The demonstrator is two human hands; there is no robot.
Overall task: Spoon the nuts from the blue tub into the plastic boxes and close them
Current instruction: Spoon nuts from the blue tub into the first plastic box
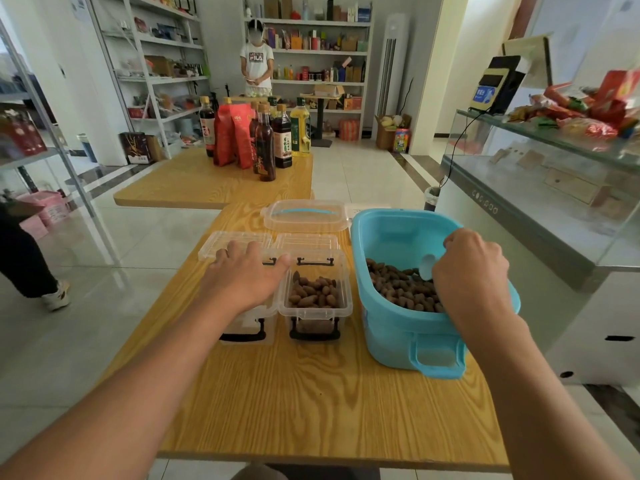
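Observation:
A blue tub (391, 327) of brown nuts (408, 291) stands at the right of the wooden table. My right hand (474, 268) reaches into it and grips a pale spoon (427, 266) above the nuts. Two clear plastic boxes stand side by side left of the tub, their hinged lids folded back. The right box (316, 308) holds a layer of nuts. My left hand (247, 275) lies over the left box (242, 327), fingers spread, thumb at the edge of the right box; that box's inside is hidden.
The tub's clear lid (306, 216) with a blue handle lies behind the boxes. A second table (194, 188) farther back carries bottles and red bags. A glass counter (540, 202) stands at the right. One person stands at the back shelves; another person's leg is at the left.

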